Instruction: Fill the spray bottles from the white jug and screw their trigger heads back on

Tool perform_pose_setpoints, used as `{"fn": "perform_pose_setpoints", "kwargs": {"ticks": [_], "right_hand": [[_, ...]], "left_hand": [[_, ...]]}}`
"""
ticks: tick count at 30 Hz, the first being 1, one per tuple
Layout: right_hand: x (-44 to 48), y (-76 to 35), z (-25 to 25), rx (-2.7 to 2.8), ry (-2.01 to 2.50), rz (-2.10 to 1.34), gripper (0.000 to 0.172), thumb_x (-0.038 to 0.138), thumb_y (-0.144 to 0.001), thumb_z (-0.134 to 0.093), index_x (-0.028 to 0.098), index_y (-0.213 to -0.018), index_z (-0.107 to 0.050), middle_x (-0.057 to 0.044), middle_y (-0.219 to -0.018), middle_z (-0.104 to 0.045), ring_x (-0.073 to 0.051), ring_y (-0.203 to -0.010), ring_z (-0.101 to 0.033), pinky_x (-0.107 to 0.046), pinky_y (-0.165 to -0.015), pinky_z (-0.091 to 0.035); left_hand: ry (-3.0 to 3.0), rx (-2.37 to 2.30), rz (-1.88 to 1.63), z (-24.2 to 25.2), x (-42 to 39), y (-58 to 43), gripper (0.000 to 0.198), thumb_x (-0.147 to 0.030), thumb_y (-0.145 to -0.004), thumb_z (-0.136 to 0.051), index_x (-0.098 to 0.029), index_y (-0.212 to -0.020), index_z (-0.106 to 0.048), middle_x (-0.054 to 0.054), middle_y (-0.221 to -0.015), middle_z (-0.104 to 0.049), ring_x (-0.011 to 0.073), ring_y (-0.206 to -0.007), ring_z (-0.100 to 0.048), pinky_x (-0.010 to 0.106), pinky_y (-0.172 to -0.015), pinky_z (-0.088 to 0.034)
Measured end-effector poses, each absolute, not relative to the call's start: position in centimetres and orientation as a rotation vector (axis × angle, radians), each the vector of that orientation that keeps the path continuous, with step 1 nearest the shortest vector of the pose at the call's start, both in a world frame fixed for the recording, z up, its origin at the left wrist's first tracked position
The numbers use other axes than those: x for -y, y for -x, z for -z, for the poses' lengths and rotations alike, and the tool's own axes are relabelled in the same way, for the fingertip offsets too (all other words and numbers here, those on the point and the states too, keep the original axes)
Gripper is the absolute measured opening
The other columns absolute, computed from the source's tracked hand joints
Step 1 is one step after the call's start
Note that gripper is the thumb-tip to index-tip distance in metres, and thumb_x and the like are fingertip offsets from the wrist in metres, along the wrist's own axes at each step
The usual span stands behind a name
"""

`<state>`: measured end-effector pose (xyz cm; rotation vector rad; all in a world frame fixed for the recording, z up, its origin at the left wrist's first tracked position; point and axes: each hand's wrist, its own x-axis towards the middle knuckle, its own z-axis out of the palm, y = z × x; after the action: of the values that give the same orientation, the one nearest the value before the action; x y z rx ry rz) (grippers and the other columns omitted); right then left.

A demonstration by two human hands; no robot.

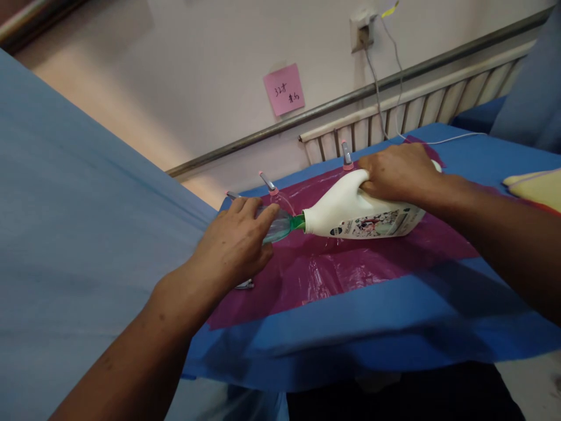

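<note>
My left fingers (263, 219) are wrapped around a small clear container (278, 227), holding it on its side. My right fingers (377, 175) are closed on the handle of a white jug (350, 216) — tipped flat, its long axis running left to right. The jug's green spout (298, 221) points at the left fingers and meets the container's mouth, so both vessels lie in one line, spout end nearer my left, heavy end under my right. Both hover just above a magenta plastic sheet (350, 269) spread over the blue cloth (372, 327) of the tabletop. Behind them stand pump heads (268, 182) — and a pink note (284, 89) on the wall.
</note>
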<state>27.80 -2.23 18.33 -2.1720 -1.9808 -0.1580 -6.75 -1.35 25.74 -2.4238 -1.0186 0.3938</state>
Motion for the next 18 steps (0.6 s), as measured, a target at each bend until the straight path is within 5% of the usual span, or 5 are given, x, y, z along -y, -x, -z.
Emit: {"fn": "perform_pose_setpoints", "kwargs": {"ticks": [6,18], "right_hand": [[2.2,-27.6,-18.8,1.973,2.261,0.166,0.049,0.053,-0.103,-0.061,0.03,-0.137,-0.086,-0.017,-0.119,-0.087,-0.039,-0.104,-0.079,-0.047,-0.086,-0.048],[2.2,-27.2,-19.0,2.022,2.221,0.218,0.048,0.051,-0.103,-0.063,0.024,-0.134,-0.086,-0.02,-0.119,-0.087,-0.037,-0.102,-0.077,-0.044,-0.083,-0.047]], "left_hand": [[2.447,1.013,-0.397,-26.4,1.4,6.2,0.071,-0.023,-0.097,-0.072,-0.021,-0.167,-0.058,0.02,-0.162,-0.066,0.0425,-0.148,-0.062,0.054,-0.118,-0.06],[2.462,1.002,-0.488,-27.7,0.9,4.9,0.072,-0.021,-0.094,-0.073,-0.025,-0.166,-0.063,0.018,-0.151,-0.072,0.0413,-0.14,-0.066,0.05,-0.107,-0.06]]}}
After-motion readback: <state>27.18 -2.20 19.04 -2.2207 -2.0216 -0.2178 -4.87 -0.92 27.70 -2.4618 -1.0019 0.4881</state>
